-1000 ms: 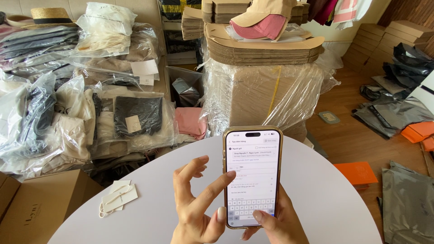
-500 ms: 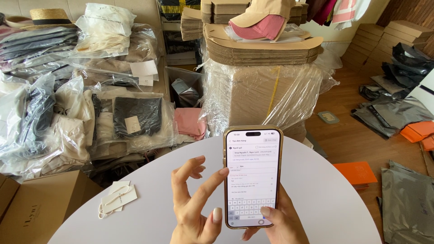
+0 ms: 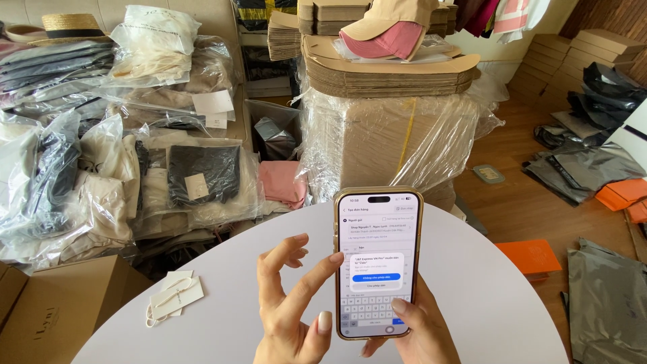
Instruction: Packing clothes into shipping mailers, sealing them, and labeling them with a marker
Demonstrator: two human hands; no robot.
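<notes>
**Phone held upright over table**

Right hand (image 3: 411,330) grips the smartphone (image 3: 377,263) from behind, thumb on its keyboard, above the white round table (image 3: 222,269). Left hand (image 3: 293,310) is open, empty, index fingertip touching the phone's left edge. Since the earlier frame, a pop-up dialog has appeared on screen.

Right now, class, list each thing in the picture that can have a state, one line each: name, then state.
phone: upright, screen lit, keyboard and a pop-up showing
right hand: holding the phone from behind, thumb on the screen's lower edge
left hand: fingers spread, forefinger tip at the phone's left edge
paper tags: lying flat on the table
pink cap: resting on the stacked cardboard
</notes>
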